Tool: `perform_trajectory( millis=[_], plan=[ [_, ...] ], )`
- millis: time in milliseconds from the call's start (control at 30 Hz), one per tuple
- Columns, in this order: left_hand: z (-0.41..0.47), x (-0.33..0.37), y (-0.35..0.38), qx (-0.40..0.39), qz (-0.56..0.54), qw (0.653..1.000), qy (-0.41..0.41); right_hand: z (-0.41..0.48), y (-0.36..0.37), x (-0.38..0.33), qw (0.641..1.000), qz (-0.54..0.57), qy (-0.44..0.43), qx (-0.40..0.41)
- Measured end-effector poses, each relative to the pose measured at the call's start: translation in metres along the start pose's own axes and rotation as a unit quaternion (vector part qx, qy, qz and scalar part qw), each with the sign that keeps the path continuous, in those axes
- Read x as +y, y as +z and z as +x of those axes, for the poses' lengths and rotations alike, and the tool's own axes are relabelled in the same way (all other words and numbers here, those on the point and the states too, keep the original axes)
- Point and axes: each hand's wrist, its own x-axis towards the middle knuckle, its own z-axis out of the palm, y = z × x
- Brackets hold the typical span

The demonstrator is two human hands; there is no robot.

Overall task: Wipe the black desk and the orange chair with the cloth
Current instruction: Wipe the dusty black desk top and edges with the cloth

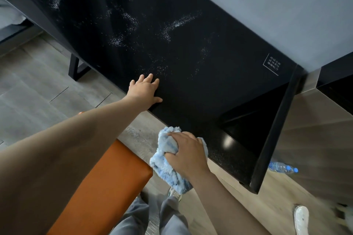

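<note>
The black desk [191, 47] runs across the upper middle, with trails of white powder scattered over its top. My left hand [145, 90] lies flat on the desk's near edge, fingers spread, holding nothing. My right hand [186, 153] grips a fluffy light-blue cloth [168, 170], bunched up just off the desk's front edge, above the floor. The orange chair [107, 187] shows its seat at the lower left, partly hidden by my left arm.
A grey wall [267, 5] backs the desk. A small white-printed label [272, 64] sits near the desk's right end. A plastic water bottle [283, 168] with a blue cap lies on the wooden floor, and a white shoe [301, 219] at bottom right. My legs stand below.
</note>
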Motion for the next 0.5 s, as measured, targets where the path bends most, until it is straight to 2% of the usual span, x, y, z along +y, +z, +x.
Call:
perform_trajectory(
  millis=[200,500],
  plan=[
    [-0.042,-0.026,-0.007,0.009,-0.019,1.0,0.008,-0.005,-0.012,-0.018,0.999,0.012,0.003,0.044],
    [-0.063,-0.039,-0.039,0.017,-0.026,0.999,-0.008,0.032,-0.075,-0.022,0.991,0.034,0.024,0.131]
  ],
)
